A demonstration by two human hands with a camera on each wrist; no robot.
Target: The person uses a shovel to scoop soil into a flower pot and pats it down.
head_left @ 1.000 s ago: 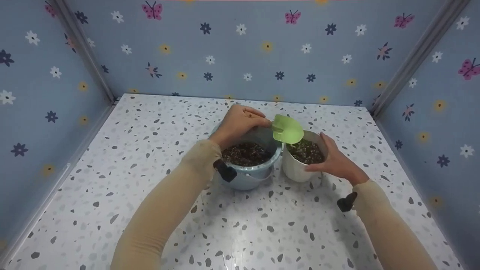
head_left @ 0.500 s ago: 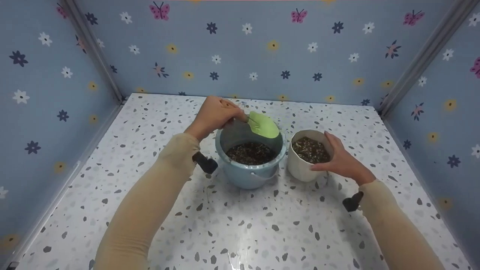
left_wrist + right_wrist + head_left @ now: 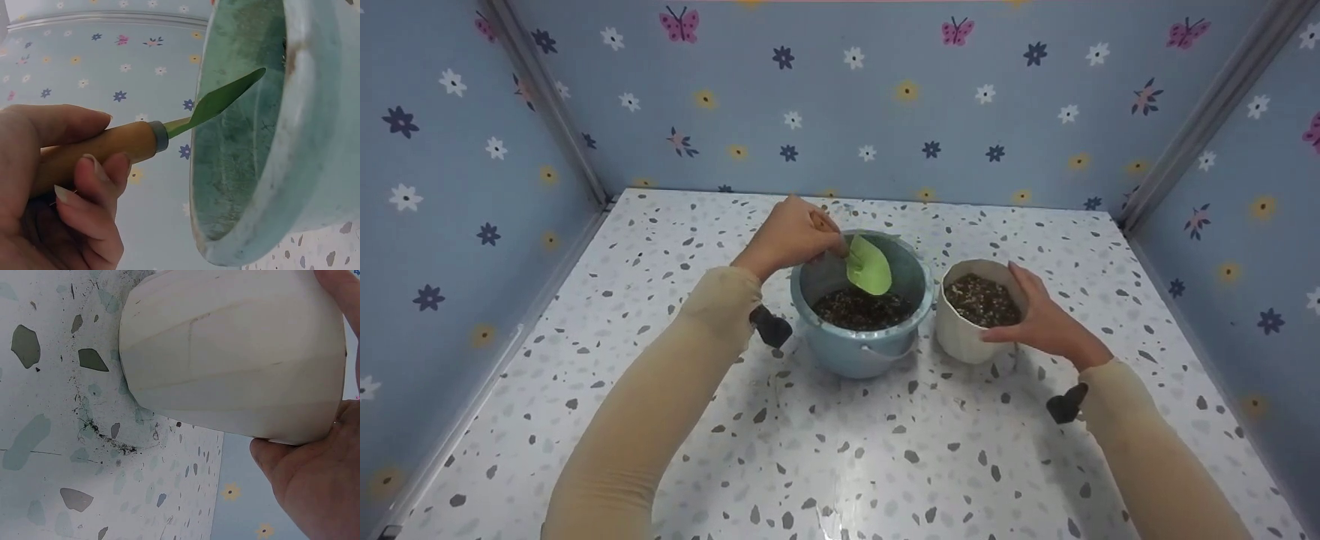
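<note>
In the head view my left hand holds a small garden trowel by its wooden handle. Its green blade slants down inside the mouth of a light blue bucket, above the dark soil there. In the left wrist view the thumb and fingers wrap the handle, and the blade appears edge-on. To the right of the bucket stands a white faceted plant pot, filled with soil to below its rim. My right hand grips this pot near the rim, thumb in front, fingers behind.
A white speckled tabletop lies beneath both containers. Blue flower-patterned panels close off the back and both sides. The bucket's thin handle hangs down its front. Dark soil crumbs lie near the pot's base.
My left hand has carried the trowel leftward from above the plant pot to the bucket, and the blade has tipped down into its mouth. My right hand keeps its grip on the pot.
</note>
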